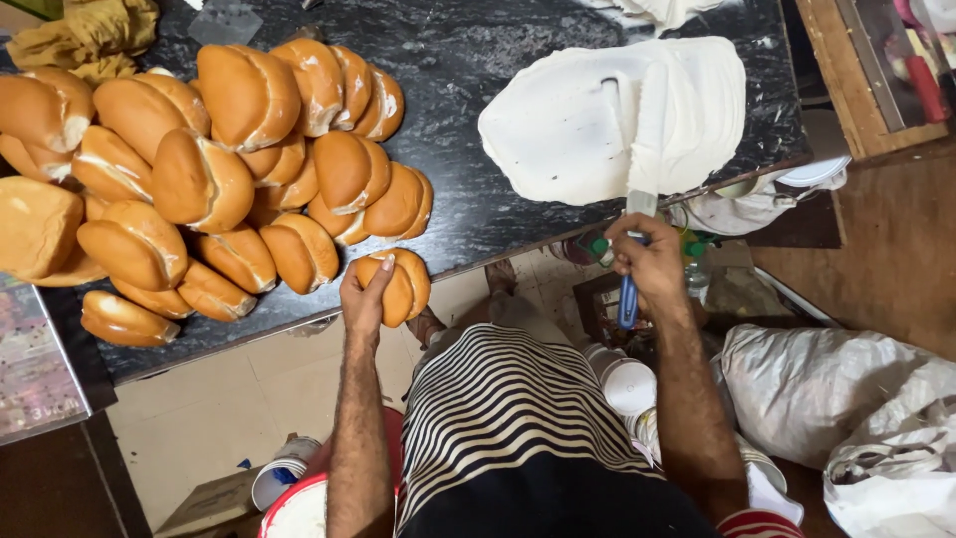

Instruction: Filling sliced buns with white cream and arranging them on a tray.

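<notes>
Bun (396, 286) sits at the near edge of the black counter (478, 60), the left hand (366, 297) curled around it. Beyond that edge, the right hand (649, 261) is clenched on a blue-handled knife (642, 179) whose blade lies in the white cream mound (607, 120). Loading the blade evenly while steadying the split bun would probably serve best.

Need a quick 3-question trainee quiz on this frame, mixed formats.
1. True or false: the left hand holds a split bun at the counter edge.
2. What does the right hand grip? A) a blue-handled knife B) a spoon C) a cloth
3. Fill in: the knife blade lies across a mound of white ____.

Key: 1 true; 2 A; 3 cream.
</notes>
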